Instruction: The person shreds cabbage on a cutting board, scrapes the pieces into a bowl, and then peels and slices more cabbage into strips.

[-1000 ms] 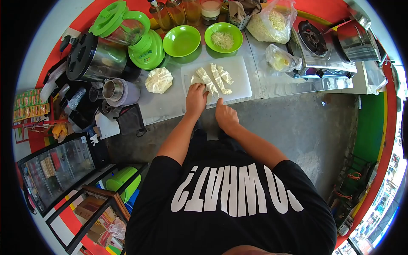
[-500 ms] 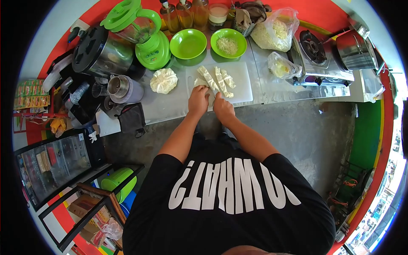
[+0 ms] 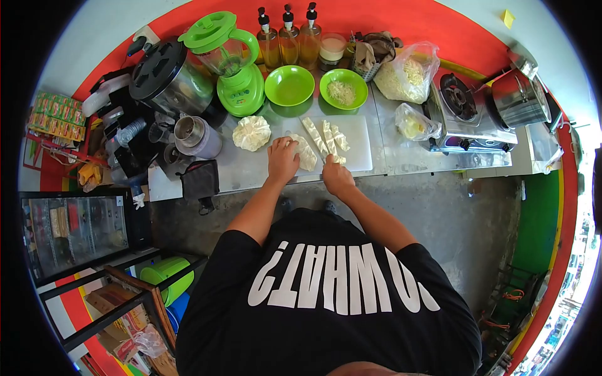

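Note:
A white cutting board lies on the metal counter with pale vegetable that looks like cabbage on it. My left hand is at the board's left edge, its bent fingers against a larger cabbage piece. In my right hand, closed at the board's front edge, is a knife; its thin blade points away from me, right of that piece. Several cut cabbage strips lie on the board's middle. A round, ruffled cabbage chunk sits on the counter beyond my left hand.
Behind the board stand an empty green bowl and a green bowl of shreds. A green blender and a grey container are on the left. Plastic bags and a gas stove occupy the right.
My left hand has shifted left, uncovering more of the large piece. The right hand is a little further right with the knife. The whole view has tilted slightly upward.

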Action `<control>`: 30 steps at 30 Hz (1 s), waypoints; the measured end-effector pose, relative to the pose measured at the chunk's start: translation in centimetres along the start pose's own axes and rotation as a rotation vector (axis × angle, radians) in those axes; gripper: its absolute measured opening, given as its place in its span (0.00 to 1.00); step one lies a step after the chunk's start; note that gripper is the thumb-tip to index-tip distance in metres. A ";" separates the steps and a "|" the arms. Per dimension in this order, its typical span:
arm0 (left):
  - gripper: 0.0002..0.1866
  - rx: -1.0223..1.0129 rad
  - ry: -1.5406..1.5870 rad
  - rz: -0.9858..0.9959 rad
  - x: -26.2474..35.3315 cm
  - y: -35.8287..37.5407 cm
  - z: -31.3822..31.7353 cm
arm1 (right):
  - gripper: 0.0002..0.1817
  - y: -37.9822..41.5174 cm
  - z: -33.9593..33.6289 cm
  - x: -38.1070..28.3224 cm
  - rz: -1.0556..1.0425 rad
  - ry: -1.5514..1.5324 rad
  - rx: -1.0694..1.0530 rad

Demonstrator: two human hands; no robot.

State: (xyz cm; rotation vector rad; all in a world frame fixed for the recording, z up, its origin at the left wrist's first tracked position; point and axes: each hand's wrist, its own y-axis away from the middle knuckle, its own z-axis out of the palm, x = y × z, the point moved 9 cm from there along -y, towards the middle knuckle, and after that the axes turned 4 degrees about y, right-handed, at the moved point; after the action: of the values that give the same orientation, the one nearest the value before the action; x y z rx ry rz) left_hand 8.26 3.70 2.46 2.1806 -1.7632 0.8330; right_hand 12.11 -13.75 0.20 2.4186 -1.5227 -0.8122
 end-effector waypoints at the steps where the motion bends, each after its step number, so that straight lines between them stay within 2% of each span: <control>1: 0.23 -0.040 0.004 -0.023 0.3 0.0 0.1 | 0.15 0.0 0.3 -0.2 -0.020 0.013 -0.001; 5: 0.24 -0.058 0.015 -0.040 0.5 0.8 1.1 | 0.16 0.3 1.8 -0.8 -0.097 0.071 -0.016; 9: 0.28 -0.053 0.078 -0.045 0.1 1.6 2.1 | 0.14 1.5 2.5 -1.2 -0.066 0.075 -0.081; 11: 0.29 -0.073 0.127 -0.054 0.2 2.1 2.6 | 0.14 1.6 3.3 -1.0 -0.085 0.061 -0.048; 13: 0.30 0.067 0.006 -0.006 0.9 2.8 1.8 | 0.13 2.2 3.3 -1.0 -0.081 0.041 -0.035; 16: 0.30 0.120 0.066 -0.063 0.5 3.3 1.9 | 0.12 2.7 3.2 -1.3 -0.075 0.037 -0.051; 21: 0.30 0.073 0.035 -0.046 0.2 3.9 3.1 | 0.12 3.6 3.9 -1.7 -0.057 0.068 -0.116; 23: 0.30 0.064 0.038 -0.047 0.4 4.0 3.3 | 0.12 3.5 4.0 -1.7 -0.064 0.130 -0.073; 30: 0.31 -0.033 0.040 -0.049 0.1 4.3 4.3 | 0.09 1.6 3.5 -3.9 -0.004 0.053 -0.071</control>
State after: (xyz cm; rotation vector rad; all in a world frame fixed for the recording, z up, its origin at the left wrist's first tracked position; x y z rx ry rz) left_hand 5.39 0.34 -1.73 2.1623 -1.6856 0.8237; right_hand 7.71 -10.53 -0.69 2.3732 -1.4456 -0.7829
